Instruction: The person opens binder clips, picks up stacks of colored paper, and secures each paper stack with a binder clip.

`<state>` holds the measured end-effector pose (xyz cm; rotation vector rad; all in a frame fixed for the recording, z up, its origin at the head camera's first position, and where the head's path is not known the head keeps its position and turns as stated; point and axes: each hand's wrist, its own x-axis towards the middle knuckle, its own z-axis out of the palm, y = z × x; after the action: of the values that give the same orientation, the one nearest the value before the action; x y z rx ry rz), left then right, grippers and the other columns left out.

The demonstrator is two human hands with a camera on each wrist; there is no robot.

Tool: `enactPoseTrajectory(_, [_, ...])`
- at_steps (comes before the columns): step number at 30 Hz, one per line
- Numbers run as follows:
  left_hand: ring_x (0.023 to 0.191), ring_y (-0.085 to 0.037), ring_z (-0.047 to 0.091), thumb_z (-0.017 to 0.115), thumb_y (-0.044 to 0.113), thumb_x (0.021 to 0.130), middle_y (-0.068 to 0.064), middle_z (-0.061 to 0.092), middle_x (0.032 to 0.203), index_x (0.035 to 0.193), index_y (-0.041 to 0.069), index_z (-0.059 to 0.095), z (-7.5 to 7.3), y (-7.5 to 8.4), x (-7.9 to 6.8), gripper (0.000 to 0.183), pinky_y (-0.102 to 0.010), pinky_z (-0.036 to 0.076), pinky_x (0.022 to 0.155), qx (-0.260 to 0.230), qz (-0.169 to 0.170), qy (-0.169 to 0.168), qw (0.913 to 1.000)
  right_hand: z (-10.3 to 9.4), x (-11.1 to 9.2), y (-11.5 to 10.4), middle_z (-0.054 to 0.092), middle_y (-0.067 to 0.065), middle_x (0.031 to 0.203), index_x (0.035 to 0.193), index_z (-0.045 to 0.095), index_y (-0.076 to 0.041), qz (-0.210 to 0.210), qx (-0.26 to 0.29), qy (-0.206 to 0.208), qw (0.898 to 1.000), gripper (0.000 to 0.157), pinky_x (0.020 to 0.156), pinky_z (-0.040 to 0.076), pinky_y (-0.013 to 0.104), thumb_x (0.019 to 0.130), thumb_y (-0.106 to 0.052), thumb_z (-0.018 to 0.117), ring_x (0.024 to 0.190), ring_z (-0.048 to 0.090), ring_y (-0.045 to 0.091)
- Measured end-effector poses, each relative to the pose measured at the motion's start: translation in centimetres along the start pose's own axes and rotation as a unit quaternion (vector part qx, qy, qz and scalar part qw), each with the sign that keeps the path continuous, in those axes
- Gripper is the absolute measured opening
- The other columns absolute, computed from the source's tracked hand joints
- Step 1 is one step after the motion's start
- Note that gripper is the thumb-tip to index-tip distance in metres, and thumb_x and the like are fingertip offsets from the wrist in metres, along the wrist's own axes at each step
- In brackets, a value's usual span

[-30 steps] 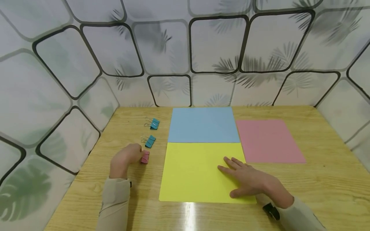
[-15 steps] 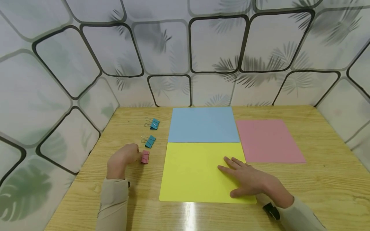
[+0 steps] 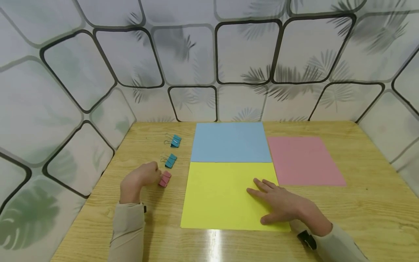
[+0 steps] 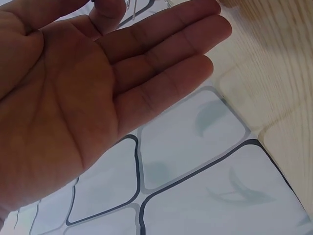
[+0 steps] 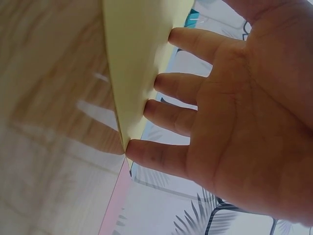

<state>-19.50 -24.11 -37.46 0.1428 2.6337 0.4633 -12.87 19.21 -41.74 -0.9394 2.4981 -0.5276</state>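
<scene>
At the table's left side, my left hand pinches a pink binder clip by its near end. The left wrist view shows the index finger bent toward the thumb, while the other fingers lie straight; the pink clip is hidden there. My right hand rests with spread fingers on the right part of a yellow sheet. In the right wrist view its fingertips touch that sheet. Two teal binder clips, one farther back and one nearer, lie just beyond the pink one.
A blue sheet lies behind the yellow one, edge to edge in the head view. To the right is a pink sheet. Patterned panels wall the wooden table at the back and sides.
The pink binder clip has turned slightly in my left hand, its top now leaning right. The left hand has shifted a little to the left. My right hand stays put.
</scene>
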Motion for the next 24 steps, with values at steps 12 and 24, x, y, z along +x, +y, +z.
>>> enactPoseTrajectory(12, [0.067, -0.019, 0.034, 0.037, 0.011, 0.096, -0.006, 0.038, 0.077, 0.089, 0.004, 0.045, -0.18, -0.23, -0.29, 0.012, -0.033, 0.031, 0.061, -0.042, 0.024, 0.025, 0.9985, 0.08, -0.08, 0.18, 0.023, 0.030, 0.158, 0.152, 0.039, -0.008, -0.017, -0.002, 0.018, 1.000, 0.084, 0.100, 0.034, 0.073, 0.084, -0.041, 0.078, 0.140, 0.025, 0.055])
enactPoseTrajectory(24, [0.072, -0.022, 0.039, 0.036, 0.019, 0.096, -0.012, 0.045, 0.085, 0.100, -0.003, 0.050, -0.61, -0.37, -0.51, 0.027, -0.036, 0.032, 0.065, -0.067, -0.028, 0.057, 0.9957, 0.24, 0.22, -0.11, 0.023, 0.028, 0.158, 0.152, 0.040, -0.010, -0.005, 0.001, 0.018, 1.000, 0.084, 0.101, 0.033, 0.073, 0.083, -0.037, 0.080, 0.140, 0.025, 0.054])
